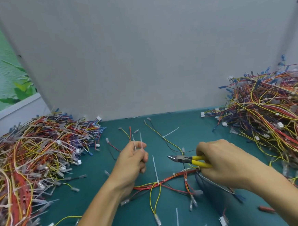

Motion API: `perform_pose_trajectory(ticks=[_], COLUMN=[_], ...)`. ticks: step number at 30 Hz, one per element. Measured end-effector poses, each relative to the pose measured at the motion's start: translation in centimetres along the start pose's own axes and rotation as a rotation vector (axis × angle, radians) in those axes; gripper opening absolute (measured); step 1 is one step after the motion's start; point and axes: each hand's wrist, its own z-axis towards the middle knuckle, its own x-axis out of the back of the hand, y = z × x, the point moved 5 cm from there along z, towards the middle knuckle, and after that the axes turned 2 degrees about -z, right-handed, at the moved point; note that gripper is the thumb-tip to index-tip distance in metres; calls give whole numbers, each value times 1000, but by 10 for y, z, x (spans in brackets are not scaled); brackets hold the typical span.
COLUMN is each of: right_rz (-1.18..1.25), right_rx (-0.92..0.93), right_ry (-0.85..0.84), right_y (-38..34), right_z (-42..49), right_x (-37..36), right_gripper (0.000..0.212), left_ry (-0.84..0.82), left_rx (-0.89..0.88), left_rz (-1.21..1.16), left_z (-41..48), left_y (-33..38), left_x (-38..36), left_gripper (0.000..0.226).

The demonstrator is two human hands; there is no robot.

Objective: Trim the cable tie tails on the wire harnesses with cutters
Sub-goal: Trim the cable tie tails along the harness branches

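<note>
A wire harness (169,180) of red, yellow and orange wires lies across the green mat between my hands. One white cable tie tail (155,169) stands up from its bundle at the middle. My left hand (132,160) hovers above the mat and pinches thin white cut tails (141,140) that stick up from its fingers. My right hand (219,160) grips yellow-handled cutters (189,159), jaws pointing left, a short way right of the upright tail and apart from it.
A large heap of harnesses (32,157) fills the left side and another heap (273,113) the right. Loose wires and a tie (170,133) lie on the green mat (135,221) behind the hands. A grey wall panel (139,51) stands at the back.
</note>
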Motion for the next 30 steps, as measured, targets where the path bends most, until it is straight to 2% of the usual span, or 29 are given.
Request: perform_pose_trajectory(ticks=[5,9,12,14,17,21,25,30], right_rz=[68,-120,-169,-177,-167,-165,-194,-200], right_rx=[48,96,81,78,84,93,121,110], right_ry=[-131,-106,-97,-101,-119,-124,-118,-144], right_y=[-18,-29,-30,-30,-28,-28,-33,-35], right_z=[-1,9,14,15,15,18,19,20], right_x=[-2,3,1,-3,-8,-12,-15,-16], right_gripper=[19,23,25,22,17,15,18,24], left_ry=[54,83,50,38,6,-158,-232,-225], left_rx=[181,235,220,151,-4,-17,-16,17], left_rz=[-90,-87,39,186,531,720,662,525], left_z=[-6,-10,-9,-7,-2,0,2,3], left_y=[-12,-20,-20,-13,-8,-19,-22,-25], left_x=[6,5,3,4,5,-1,0,6], left_gripper=[25,30,24,17,44,45,37,22])
